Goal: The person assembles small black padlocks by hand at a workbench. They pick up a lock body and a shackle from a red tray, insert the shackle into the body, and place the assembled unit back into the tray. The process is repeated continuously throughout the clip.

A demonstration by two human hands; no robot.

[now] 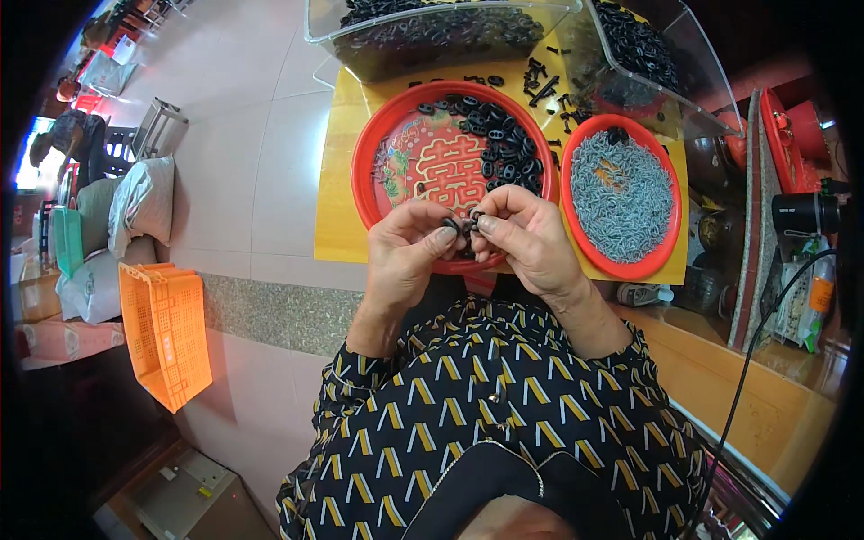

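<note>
Over the near rim of a round red tray (362,166), my two hands meet with their fingertips almost touching. My left hand (399,261) pinches a small black oval plastic piece (451,224) between thumb and forefinger. Between the thumb and forefinger of my right hand (538,247) is a smaller dark piece (475,219), mostly covered by the fingers. Many black oval pieces with holes (509,144) lie along the tray's right side, and its patterned red bottom shows on the left. To the right, a smaller red tray (570,211) holds a heap of silvery screws (621,202).
Two clear plastic bins (432,40) (643,54) with black parts stand at the far side of the yellow tabletop (337,216). Loose black pieces (540,85) lie near them. An orange crate (166,333) sits on the floor at left. A black cable (742,378) hangs at right.
</note>
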